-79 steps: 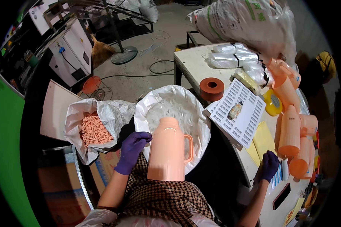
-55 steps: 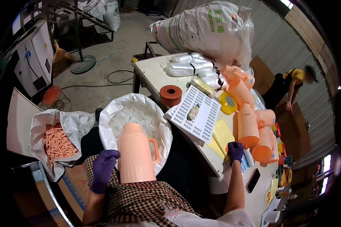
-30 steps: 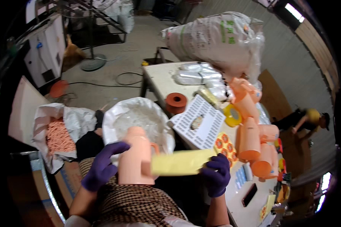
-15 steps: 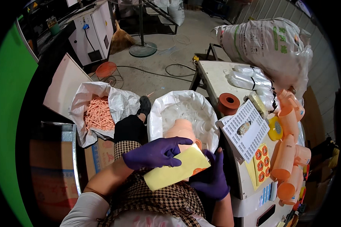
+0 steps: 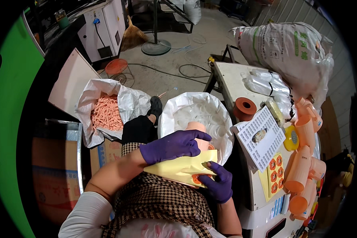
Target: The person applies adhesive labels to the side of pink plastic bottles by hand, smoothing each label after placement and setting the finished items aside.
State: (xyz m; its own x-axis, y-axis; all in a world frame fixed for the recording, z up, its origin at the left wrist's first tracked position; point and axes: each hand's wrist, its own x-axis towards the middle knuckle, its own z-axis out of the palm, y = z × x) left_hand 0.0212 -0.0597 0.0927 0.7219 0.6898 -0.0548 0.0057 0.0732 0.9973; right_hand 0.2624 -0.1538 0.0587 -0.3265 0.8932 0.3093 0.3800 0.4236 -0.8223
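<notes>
My left hand (image 5: pixel 171 146), in a purple glove, grips the top edge of a yellow sticker sheet (image 5: pixel 173 168) over my lap, with its forefinger stretched to the right. My right hand (image 5: pixel 218 184), gloved in purple too, closes thumb and fingers on the sheet's right end. A round red-orange sticker (image 5: pixel 196 179) shows there, partly under the right fingers. Whether the sticker is lifted from the sheet, I cannot tell. Behind the left hand a peach plastic pipe fitting (image 5: pixel 196 126) leans upright, its lower part hidden by hand and sheet.
A white sack (image 5: pixel 165 115) of clear plastic parts stands ahead; another sack (image 5: pixel 125 99) holds peach sticks. On the right-hand table (image 5: pixel 230 73) lie a brown tape roll (image 5: pixel 244 109), printed label sheets (image 5: pixel 261 139), a yellow sticker sheet (image 5: pixel 274 176) and several peach fittings (image 5: pixel 298 169).
My right hand has moved in from beside the sheet and taken hold of its right end. The sheet now bends and hangs flatter. The view has shifted slightly.
</notes>
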